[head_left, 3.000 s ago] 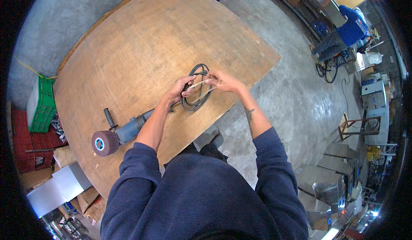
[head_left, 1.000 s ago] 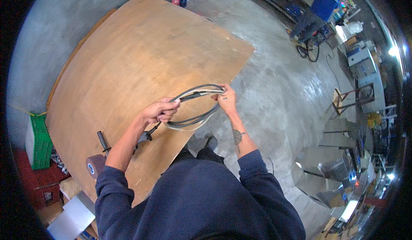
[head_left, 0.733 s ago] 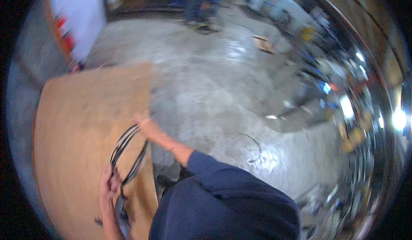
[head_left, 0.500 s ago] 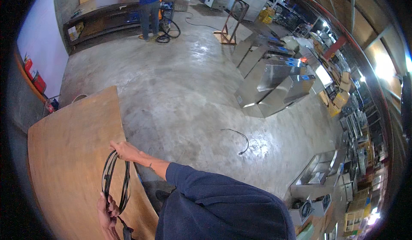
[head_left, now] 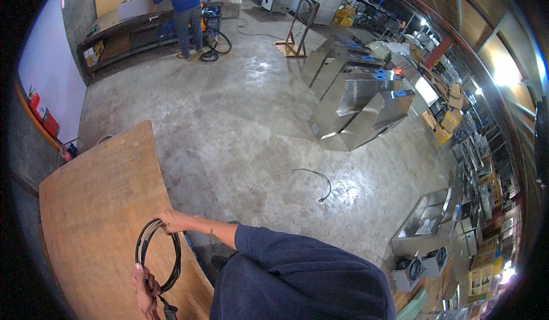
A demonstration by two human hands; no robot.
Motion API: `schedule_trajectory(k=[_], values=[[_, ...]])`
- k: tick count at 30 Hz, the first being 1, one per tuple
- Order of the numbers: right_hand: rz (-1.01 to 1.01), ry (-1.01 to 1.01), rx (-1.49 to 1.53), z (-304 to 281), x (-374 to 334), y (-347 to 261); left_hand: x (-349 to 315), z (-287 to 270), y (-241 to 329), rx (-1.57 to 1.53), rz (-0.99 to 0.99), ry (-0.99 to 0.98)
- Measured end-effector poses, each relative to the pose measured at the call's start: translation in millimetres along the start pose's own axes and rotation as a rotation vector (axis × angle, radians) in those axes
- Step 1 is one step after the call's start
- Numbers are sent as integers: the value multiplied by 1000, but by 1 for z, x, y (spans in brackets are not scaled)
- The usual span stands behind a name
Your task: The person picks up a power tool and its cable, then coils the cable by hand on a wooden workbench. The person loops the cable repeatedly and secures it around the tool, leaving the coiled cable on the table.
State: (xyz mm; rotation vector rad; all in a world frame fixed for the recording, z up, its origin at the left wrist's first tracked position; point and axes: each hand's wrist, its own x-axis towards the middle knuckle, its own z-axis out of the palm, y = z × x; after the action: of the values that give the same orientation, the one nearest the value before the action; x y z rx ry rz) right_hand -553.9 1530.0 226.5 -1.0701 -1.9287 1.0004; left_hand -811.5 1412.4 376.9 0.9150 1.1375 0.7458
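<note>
A coiled black cable (head_left: 176,263) is held upright above the wooden tabletop (head_left: 103,188). My right hand (head_left: 174,221) reaches across from the right and closes round the top of the loops. Lower down, my left hand (head_left: 145,288) is wrapped round the coil's lower left side. A dark, blocky cable end (head_left: 170,309) hangs just below the coil, beside the left wrist. More cable (head_left: 311,171) lies curved on the floor to the right, with a small dark connector at its tip. Whether it joins the coil cannot be made out.
Shiny metal housings (head_left: 360,114) stand on the concrete floor (head_left: 229,108) at right. A person in blue (head_left: 186,5) works at a far bench (head_left: 128,40). A rusty frame (head_left: 301,28) stands beyond. Fire extinguishers (head_left: 43,114) are at the left wall. Metal units (head_left: 420,223) are at lower right.
The loops have opened from a narrow oval into a rounder ring. My right hand has moved slightly right and down. The whole view has shifted a little.
</note>
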Motion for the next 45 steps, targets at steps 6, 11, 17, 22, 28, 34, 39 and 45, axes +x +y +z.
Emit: schedule_trajectory(k=[6, 11, 17, 22, 28, 34, 39, 45], values=[[229, -65, 256, 5, -21, -17, -4, -14, -16, -60, 1, 21], [262, -100, 217, 8, -37, -13, -14, -4, 16, -137, -85, -21], [209, -225, 423, -10, -78, 6, -20, -19, 33, -286, -78, 54], [314, -138, -169, -18, -164, 132, -7, -43, 25, -419, -45, 108], [524, -79, -476, -92, -305, 203, 9, -94, -19, -552, 199, 299], [515, 173, -406, -166, -262, 100, 37, -30, 3, -242, 209, 283], [231, 25, -756, -183, -174, -18, 53, -25, -6, -204, 182, 247], [-144, -330, -861, -158, -101, -82, 66, -18, -20, -77, 154, 183]])
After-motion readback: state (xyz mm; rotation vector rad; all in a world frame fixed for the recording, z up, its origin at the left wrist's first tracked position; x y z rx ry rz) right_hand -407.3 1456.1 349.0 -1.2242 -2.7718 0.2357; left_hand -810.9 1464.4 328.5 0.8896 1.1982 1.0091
